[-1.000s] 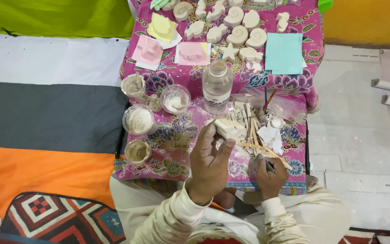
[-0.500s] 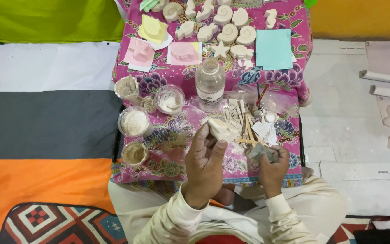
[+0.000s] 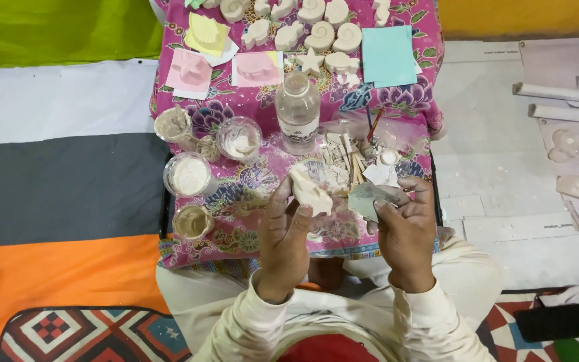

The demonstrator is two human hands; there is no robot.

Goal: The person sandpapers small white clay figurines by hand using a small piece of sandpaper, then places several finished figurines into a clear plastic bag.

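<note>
**The right hand swaps its thin tool for a grey sheet**

Nearest to the camera, the person sits cross-legged in cream sleeves, both hands raised over the near edge of the low table. The left hand is closed around a pale cast, a small off-white moulded piece; fingers and thumb clamp it from below and it stands tilted above the patterned cloth. One second ago this hand held the same cast in nearly the same place, so the grip has not changed.

The change is on the right. One second ago the right hand held a thin dark tool low near the lap. Now it is higher, just beside the cast, and its fingers are pinched on a small grey sheet, maybe sandpaper. The sheet and the cast are near but not touching. I judge the work passes from picking at the piece to smoothing its surface.

Behind the hands lie wooden sticks and white scraps. Further left stand four cups with powder or paste, and a clear bottle in the middle. At the far edge are rows of finished pale casts, pink and yellow moulds, and a blue paper.
</note>
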